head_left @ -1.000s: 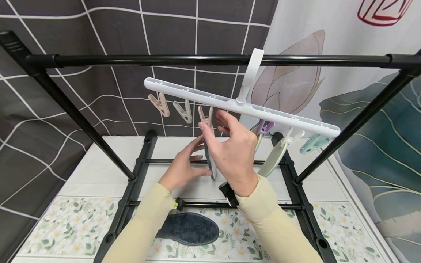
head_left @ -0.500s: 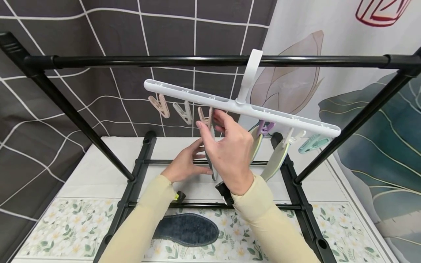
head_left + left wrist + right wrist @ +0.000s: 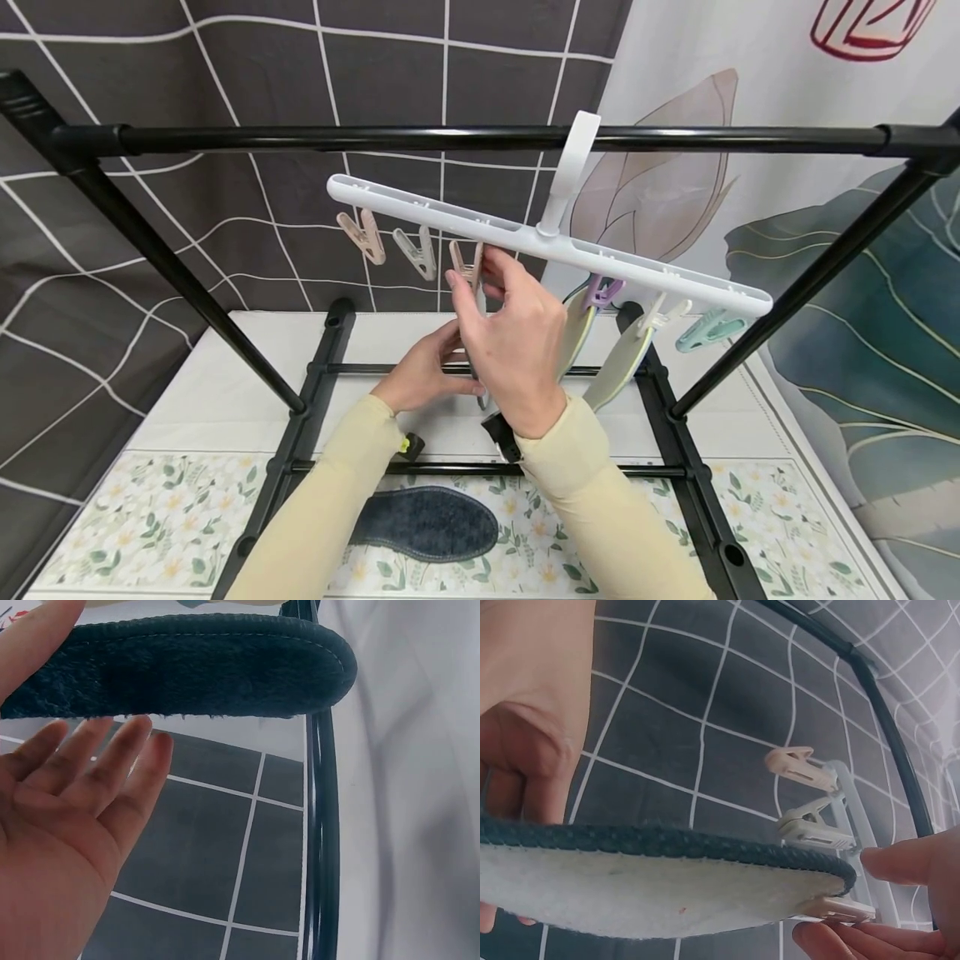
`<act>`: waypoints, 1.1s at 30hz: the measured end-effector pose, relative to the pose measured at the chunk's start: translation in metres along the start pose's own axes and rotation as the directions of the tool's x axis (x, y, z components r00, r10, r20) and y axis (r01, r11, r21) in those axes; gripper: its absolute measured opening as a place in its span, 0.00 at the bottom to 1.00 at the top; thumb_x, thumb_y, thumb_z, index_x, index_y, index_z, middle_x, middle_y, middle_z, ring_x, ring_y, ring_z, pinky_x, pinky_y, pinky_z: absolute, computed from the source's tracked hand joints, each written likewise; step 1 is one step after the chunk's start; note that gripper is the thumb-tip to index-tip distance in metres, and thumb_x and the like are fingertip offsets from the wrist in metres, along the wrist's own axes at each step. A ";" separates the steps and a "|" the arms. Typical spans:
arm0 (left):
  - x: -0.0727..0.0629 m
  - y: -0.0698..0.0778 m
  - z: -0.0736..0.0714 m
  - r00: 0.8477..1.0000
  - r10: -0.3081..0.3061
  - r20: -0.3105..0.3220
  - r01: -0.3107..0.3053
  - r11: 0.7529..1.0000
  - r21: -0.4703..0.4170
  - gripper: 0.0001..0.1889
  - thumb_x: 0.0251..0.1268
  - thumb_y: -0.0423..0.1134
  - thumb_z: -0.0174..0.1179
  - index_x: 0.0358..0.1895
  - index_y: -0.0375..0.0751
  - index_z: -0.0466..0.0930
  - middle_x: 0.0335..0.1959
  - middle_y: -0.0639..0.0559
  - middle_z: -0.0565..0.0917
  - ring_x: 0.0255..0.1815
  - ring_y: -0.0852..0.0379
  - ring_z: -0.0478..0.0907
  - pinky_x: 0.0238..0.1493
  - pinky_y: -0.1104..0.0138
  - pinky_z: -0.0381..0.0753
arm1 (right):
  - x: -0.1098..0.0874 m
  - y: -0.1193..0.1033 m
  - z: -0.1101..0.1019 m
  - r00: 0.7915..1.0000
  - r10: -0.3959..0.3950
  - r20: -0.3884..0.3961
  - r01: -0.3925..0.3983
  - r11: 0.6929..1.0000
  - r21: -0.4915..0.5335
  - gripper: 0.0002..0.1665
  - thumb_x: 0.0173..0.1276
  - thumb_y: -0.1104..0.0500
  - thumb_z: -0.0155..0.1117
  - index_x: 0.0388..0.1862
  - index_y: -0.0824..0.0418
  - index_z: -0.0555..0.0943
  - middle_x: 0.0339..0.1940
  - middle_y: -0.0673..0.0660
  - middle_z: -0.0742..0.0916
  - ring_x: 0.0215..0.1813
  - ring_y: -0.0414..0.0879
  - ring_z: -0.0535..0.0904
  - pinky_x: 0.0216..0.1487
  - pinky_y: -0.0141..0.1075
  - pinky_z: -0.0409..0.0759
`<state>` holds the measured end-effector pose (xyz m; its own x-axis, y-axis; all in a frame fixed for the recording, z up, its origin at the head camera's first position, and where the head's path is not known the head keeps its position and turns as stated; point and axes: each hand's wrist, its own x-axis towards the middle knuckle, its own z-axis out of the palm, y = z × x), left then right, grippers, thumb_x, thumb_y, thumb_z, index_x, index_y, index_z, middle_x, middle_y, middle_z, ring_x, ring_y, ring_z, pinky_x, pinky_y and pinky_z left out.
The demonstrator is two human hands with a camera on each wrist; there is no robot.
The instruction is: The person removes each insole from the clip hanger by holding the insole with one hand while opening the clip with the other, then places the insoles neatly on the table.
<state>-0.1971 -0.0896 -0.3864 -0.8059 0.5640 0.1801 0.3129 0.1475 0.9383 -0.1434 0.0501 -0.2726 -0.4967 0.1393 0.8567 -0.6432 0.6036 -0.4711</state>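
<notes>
A dark blue, plush-faced insole [image 3: 202, 671] with a pale underside hangs on edge from a pink clothespin [image 3: 463, 262] on the white clip hanger [image 3: 442, 215]. My left hand [image 3: 423, 369] is around its lower part, thumb on the plush side, the other fingers fairly straight by the edge. At the clothespin is my right hand [image 3: 517, 342]; its thumb and fingers lie on either side of the clip, with a gap showing in the right wrist view. Two other insoles [image 3: 621, 367] hang to the right, partly hidden behind this hand.
The hanger hooks over a black rack's top bar [image 3: 300, 138]. Other clothespins hang on it: pink [image 3: 363, 237], grey [image 3: 418, 253] and green [image 3: 708, 330]. A dark insole [image 3: 427, 523] lies on the floral surface below. Checked and white curtains stand behind.
My right hand has shifted slightly left, its thumb and fingers now nearer the pink clothespin. My left hand has stayed almost in place by the hanging insole.
</notes>
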 end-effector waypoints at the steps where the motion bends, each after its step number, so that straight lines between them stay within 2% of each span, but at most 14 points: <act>1: 0.000 0.000 0.000 1.000 -0.003 0.000 0.003 1.000 -0.009 0.52 0.51 0.28 0.77 0.79 0.47 0.57 0.74 0.51 0.68 0.67 0.48 0.74 0.61 0.61 0.79 | 0.000 0.000 0.001 1.000 0.004 -0.001 -0.004 1.000 0.008 0.19 0.65 0.57 0.73 0.49 0.70 0.85 0.41 0.59 0.90 0.37 0.45 0.88 0.40 0.35 0.86; 6: 0.002 -0.002 0.001 1.000 -0.004 -0.003 0.004 1.000 -0.012 0.49 0.52 0.29 0.77 0.78 0.46 0.59 0.71 0.50 0.71 0.64 0.48 0.76 0.58 0.60 0.81 | 0.000 0.002 0.003 1.000 0.000 -0.002 0.000 1.000 0.030 0.18 0.66 0.58 0.72 0.49 0.70 0.84 0.41 0.60 0.90 0.38 0.45 0.88 0.41 0.30 0.85; 14: 0.003 -0.004 0.004 0.999 0.040 -0.034 -0.040 0.999 -0.013 0.45 0.52 0.28 0.76 0.75 0.45 0.64 0.66 0.49 0.77 0.61 0.49 0.78 0.59 0.52 0.79 | 0.001 0.003 0.007 1.000 0.000 -0.028 0.002 0.999 0.053 0.18 0.64 0.58 0.74 0.46 0.70 0.83 0.39 0.60 0.90 0.35 0.45 0.88 0.40 0.29 0.85; 19: 0.002 -0.001 0.008 0.999 0.016 -0.045 -0.017 1.000 -0.016 0.45 0.52 0.29 0.76 0.75 0.46 0.63 0.67 0.49 0.75 0.61 0.49 0.78 0.60 0.53 0.79 | 0.000 0.004 0.009 0.999 0.017 -0.046 -0.013 0.996 0.083 0.19 0.62 0.58 0.76 0.45 0.70 0.83 0.37 0.61 0.90 0.35 0.46 0.88 0.39 0.29 0.85; 25: 0.001 0.002 0.012 0.998 -0.023 -0.060 0.023 1.000 0.001 0.45 0.52 0.30 0.77 0.75 0.46 0.64 0.66 0.49 0.76 0.61 0.48 0.78 0.61 0.53 0.79 | 0.000 0.005 0.010 0.998 0.001 -0.064 0.004 0.997 0.077 0.17 0.63 0.58 0.76 0.43 0.70 0.83 0.36 0.60 0.90 0.32 0.45 0.88 0.36 0.28 0.85; 31: -0.002 0.000 0.014 0.997 -0.022 -0.080 0.022 1.000 0.005 0.44 0.50 0.32 0.78 0.72 0.46 0.66 0.64 0.48 0.77 0.61 0.47 0.79 0.62 0.47 0.76 | 0.000 0.006 0.010 0.997 -0.015 -0.079 0.020 0.998 0.057 0.16 0.62 0.57 0.76 0.41 0.69 0.85 0.33 0.59 0.89 0.29 0.45 0.87 0.32 0.31 0.85; 33: -0.003 0.000 0.015 0.996 -0.024 -0.084 0.026 1.000 0.017 0.43 0.50 0.33 0.79 0.71 0.46 0.67 0.64 0.49 0.78 0.61 0.47 0.79 0.61 0.47 0.77 | -0.001 0.006 0.009 0.996 -0.021 -0.085 0.025 0.999 0.046 0.16 0.62 0.57 0.76 0.41 0.69 0.86 0.32 0.59 0.89 0.28 0.45 0.87 0.30 0.32 0.85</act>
<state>-0.1875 -0.0791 -0.3912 -0.8527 0.4898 0.1816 0.3005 0.1755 0.9375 -0.1523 0.0461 -0.2780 -0.4315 0.1930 0.8812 -0.6817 0.5700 -0.4587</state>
